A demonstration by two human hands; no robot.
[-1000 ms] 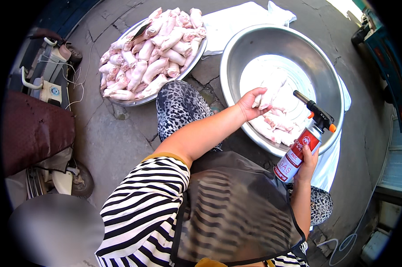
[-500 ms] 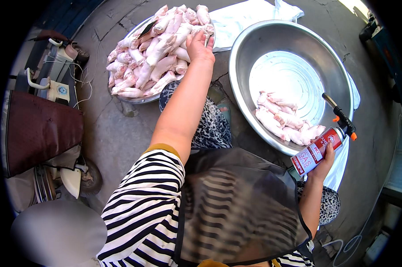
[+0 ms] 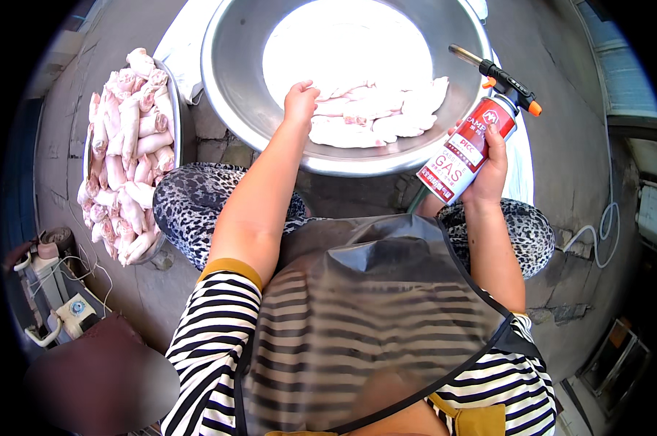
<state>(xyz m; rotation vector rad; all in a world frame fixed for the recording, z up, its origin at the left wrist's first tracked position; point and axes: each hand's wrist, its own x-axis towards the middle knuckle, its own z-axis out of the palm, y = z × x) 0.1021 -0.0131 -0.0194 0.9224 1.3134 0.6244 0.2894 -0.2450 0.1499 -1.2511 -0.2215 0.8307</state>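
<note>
My left hand reaches over the near left part of a large steel basin. Its fingers are curled in beside the pale pig's trotters, which lie in a row along the near inner wall. Glare hides whether those fingers grip a trotter. At the basin's right rim my right hand is wrapped round the red and white gas can of a blowtorch. The torch head, black with orange parts, points its metal nozzle up and left over the rim; no flame shows.
Left of my knee stands a metal tub heaped with more trotters. White sheeting lies under the basin. A pale hose curls on the floor at right. A vehicle with a maroon cover stands at lower left.
My left hand has moved right, from the heaped trotters to the basin, and its spread fingers have curled. The view has turned right. My right hand still holds the blowtorch.
</note>
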